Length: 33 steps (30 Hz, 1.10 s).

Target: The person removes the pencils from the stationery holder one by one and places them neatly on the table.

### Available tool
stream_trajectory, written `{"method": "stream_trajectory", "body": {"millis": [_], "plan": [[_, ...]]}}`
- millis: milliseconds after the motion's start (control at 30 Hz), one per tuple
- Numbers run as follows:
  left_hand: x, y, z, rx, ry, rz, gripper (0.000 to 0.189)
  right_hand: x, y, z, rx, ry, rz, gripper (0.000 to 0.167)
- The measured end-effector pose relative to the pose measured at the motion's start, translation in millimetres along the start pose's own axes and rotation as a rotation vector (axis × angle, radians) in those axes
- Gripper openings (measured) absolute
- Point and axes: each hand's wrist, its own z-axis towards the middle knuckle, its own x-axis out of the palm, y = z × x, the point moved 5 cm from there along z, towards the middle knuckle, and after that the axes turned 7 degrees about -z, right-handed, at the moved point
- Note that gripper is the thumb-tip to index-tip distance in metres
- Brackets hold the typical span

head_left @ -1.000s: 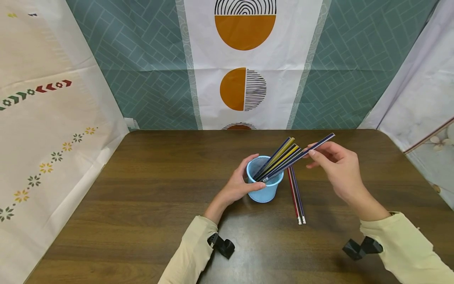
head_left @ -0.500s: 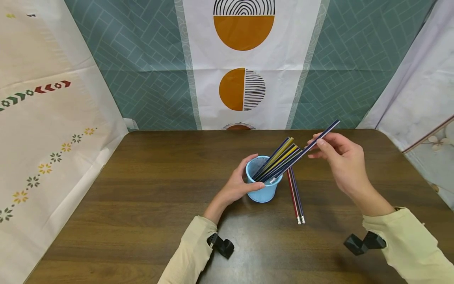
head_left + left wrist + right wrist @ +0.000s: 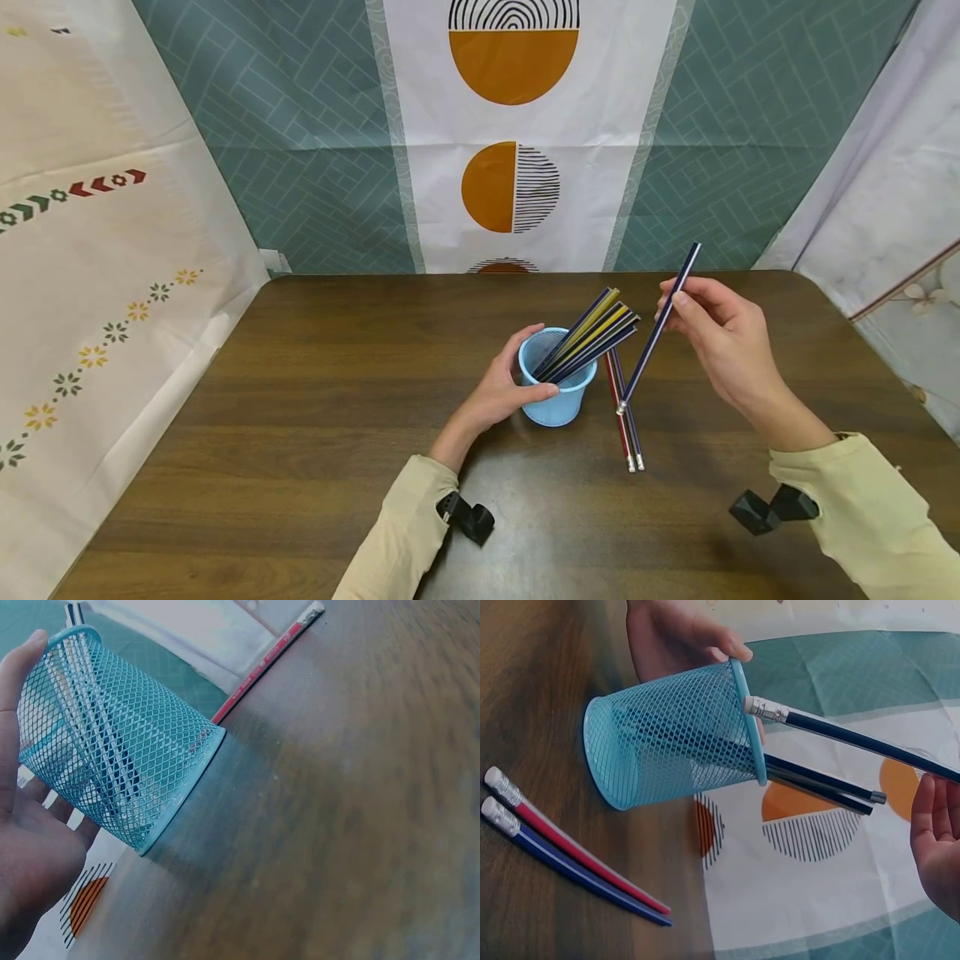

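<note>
A light-blue mesh pencil cup (image 3: 557, 410) stands on the wooden table, my left hand (image 3: 501, 385) wrapped around its left side with the thumb across the front. Several dark-blue and yellow-striped pencils (image 3: 592, 337) lean to the right inside it. To the right of the cup, my right hand (image 3: 723, 346) pinches a dark-blue pencil (image 3: 660, 325) with a white stripe, its eraser end hanging down. In the right wrist view that pencil (image 3: 855, 737) is apart from the bundle. A red pencil (image 3: 622, 425) and a blue pencil (image 3: 634, 437) lie side by side beside the cup.
The brown table (image 3: 360, 433) ends at a far edge against a hanging patterned cloth (image 3: 322, 150). White cloths hang at the left (image 3: 112, 275) and right sides. A black wrist camera (image 3: 772, 510) sits on each sleeve.
My right hand has lifted the dark-blue pencil up and out of the cup, and its eraser end has swung right, over the two lying pencils. The left hand stays on the cup.
</note>
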Motion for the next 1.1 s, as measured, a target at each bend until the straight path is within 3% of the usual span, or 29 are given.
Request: {"method": "stream_trajectory", "body": {"millis": [200, 567, 833, 1100], "plan": [[-0.4, -1.2, -0.1, -0.001, 0.0, -0.002, 0.083, -5.2, -5.7, 2.0, 0.028, 0.003, -0.069, 0.022], [-0.5, -0.9, 0.8, -0.011, 0.003, -0.011, 0.084, -18.8, -25.5, 4.6, 0.13, 0.014, -0.381, 0.026], [0.4, -1.6, 1.2, -0.005, 0.004, -0.02, 0.083, -26.7, -41.9, 4.1, 0.208, 0.052, -0.609, 0.02], [1.0, -2.1, 1.7, -0.005, 0.004, -0.023, 0.084, -30.6, -59.5, 2.6, 0.309, 0.111, -0.658, 0.034]]}}
